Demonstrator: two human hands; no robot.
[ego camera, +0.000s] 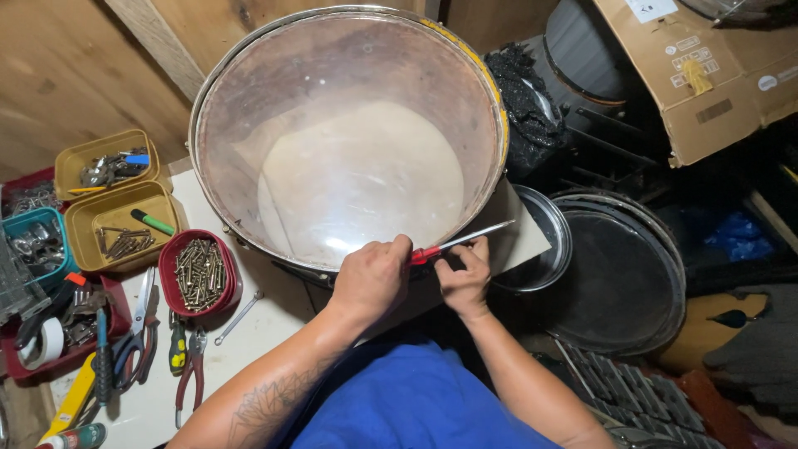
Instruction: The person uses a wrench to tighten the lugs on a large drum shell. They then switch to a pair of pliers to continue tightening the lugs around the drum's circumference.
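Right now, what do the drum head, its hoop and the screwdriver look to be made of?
Drum head: clear glossy plastic film, likely; the pale far side shows through it. Hoop: metal, dull silvery with a yellow streak. Screwdriver: bright steel shaft, red handle probably plastic, held by left hand and right hand.

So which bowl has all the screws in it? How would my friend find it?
Start at the big round drum tipped on the white table. Look just left of its lower rim, beside the two yellow tubs. The screw bowl is the only red round one, heaped with brassy screws, with pliers lying just below it.
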